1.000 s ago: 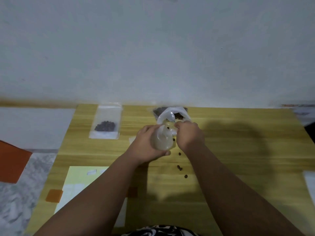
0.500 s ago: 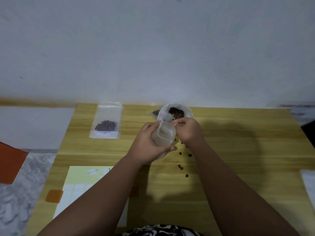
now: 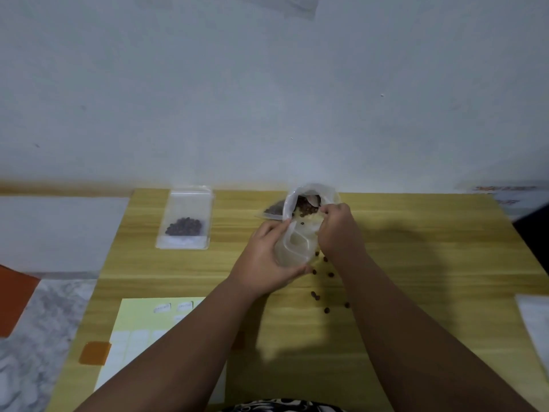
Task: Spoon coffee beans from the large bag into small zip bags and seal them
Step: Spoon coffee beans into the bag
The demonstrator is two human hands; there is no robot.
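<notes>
Between your two hands sits the small zip bag point(image 3: 294, 246), its mouth spread open and tipped toward the far side of the table point(image 3: 430, 263). Your left hand point(image 3: 266, 258) wraps it from the side, fingers and thumb curled round the plastic. Just beyond your fingertips the large bag point(image 3: 328, 193) stands open, with dark coffee beans point(image 3: 306, 206) showing in its mouth. Your right hand point(image 3: 338, 233) hovers at that mouth with its fingers bent as if in a pinch (what they hold is too blurred to make out, so I cannot tell whether they grip anything). Loose beans point(image 3: 322, 292) lie scattered on the table just under your right wrist. Well to the left of your left fingers, a filled zip bag point(image 3: 185, 218) lies flat. Nearer you, under your left forearm, is a yellow label sheet point(image 3: 139, 325).
</notes>
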